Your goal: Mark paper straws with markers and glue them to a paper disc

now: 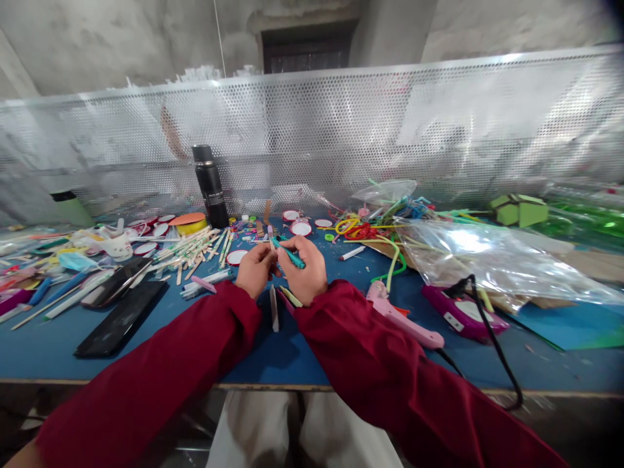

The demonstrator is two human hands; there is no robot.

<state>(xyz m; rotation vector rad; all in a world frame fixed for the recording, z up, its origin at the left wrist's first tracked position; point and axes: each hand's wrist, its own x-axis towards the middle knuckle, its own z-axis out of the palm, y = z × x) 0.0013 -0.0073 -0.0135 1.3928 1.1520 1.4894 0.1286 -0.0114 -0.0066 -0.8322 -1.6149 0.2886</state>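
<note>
My left hand (256, 270) is closed, pinching a small pale stick with a pinkish tip (270, 231) that points up. My right hand (308, 272) is closed around a teal marker (295, 259), whose front end meets the stick between the two hands. The exact contact is partly hidden by the fingers. Just below the hands, a pale craft stick (274, 311) lies on the blue tabletop (297, 357). Close to my right wrist is a pale yellow-green stick (291, 297). Several pale markers and a pink one (203, 284) lie beside my left wrist.
A black flask (212, 188) stands behind a pile of craft sticks (195, 250). At the left lies a black phone (121, 320). On the right are a pink glue gun (402, 317), a corded purple device (463, 315) and clear plastic sheeting (468, 253). A perforated metal panel (331, 136) runs behind.
</note>
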